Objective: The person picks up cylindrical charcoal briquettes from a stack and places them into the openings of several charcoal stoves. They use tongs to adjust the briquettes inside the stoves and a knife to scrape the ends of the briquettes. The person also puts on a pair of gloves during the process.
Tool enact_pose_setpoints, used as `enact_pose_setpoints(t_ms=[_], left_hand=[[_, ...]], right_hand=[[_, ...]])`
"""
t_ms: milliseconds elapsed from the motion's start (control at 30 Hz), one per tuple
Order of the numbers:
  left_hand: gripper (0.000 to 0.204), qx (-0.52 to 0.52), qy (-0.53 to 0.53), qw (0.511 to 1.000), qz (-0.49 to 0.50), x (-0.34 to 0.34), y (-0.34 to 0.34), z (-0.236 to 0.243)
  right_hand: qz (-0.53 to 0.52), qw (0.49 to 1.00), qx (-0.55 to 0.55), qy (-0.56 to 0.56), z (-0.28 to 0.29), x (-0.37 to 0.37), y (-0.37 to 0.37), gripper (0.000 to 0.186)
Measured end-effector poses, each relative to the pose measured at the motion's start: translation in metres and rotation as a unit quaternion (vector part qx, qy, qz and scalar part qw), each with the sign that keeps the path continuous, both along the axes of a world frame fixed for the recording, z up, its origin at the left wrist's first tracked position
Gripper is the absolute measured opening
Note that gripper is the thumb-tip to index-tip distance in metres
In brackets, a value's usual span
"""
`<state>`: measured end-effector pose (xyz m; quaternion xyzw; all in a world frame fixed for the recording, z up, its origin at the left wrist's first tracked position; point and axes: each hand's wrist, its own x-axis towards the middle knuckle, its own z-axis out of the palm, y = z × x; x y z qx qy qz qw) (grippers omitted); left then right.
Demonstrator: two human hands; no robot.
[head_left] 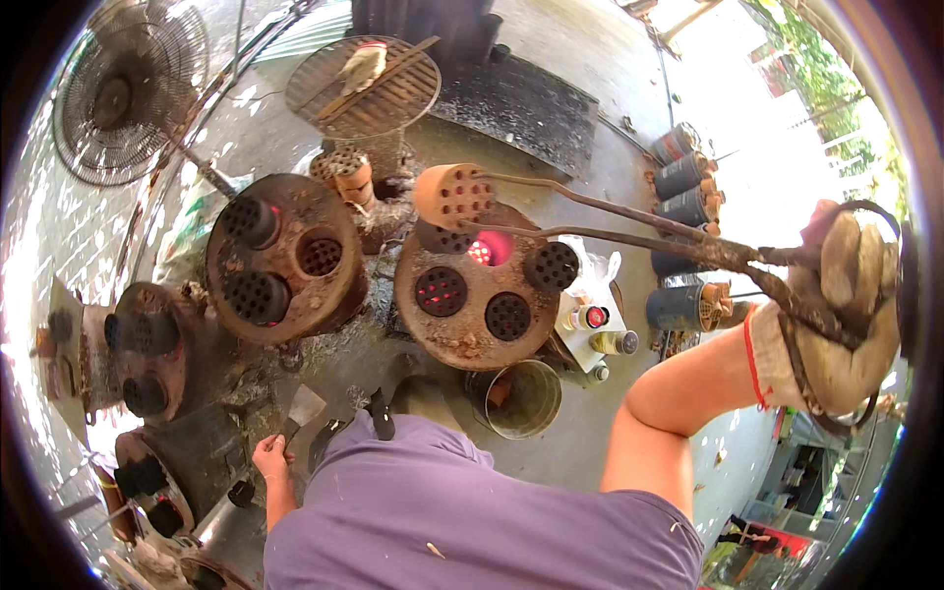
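My right hand [846, 305], in a pale work glove with red trim, is raised at the right and closed around the handles of long metal tongs [629, 221]. The tongs' far ends reach a tan honeycomb briquette [454, 195], held over the back of a round clay stove [442, 339]. A glowing hole [489, 249] shows in that stove top, with dark honeycomb briquettes [508, 316] around it. Low at the left, my bare left hand [272, 457] is closed on the handle of a scraper [307, 405] with a flat metal blade.
More stoves [285, 256] with dark briquettes stand to the left. Behind are a round grill [393, 88] bearing a glove and sticks, and a fan [123, 93]. A metal bucket [524, 398] sits close in front of me. Several dark canisters [678, 308] line the right.
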<state>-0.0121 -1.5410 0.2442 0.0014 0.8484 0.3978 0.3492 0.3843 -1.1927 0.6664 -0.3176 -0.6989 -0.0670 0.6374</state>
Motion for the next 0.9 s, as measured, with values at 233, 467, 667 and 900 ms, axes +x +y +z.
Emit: enact_pose_setpoints(t_ms=[233,467,667,900], left_hand=[[0.023,0.029,0.017,0.998,-0.049,0.024,0.061,0.023],[0.023,0.020,0.046,0.997,-0.061,0.043,0.082,0.032],[0.023,-0.005,0.051,0.997,-0.057,0.057,0.087,0.034],[0.023,-0.020,0.049,0.998,-0.043,0.062,0.089,0.039]], right_hand=[[0.185,0.966,-0.074,0.165,-0.040,0.057,0.020,0.014],[0.259,0.892,-0.178,0.324,-0.079,0.052,0.060,0.031],[0.165,0.928,-0.227,0.245,-0.100,0.041,0.086,0.025],[0.186,0.947,-0.216,0.151,-0.138,0.005,0.110,0.013]])
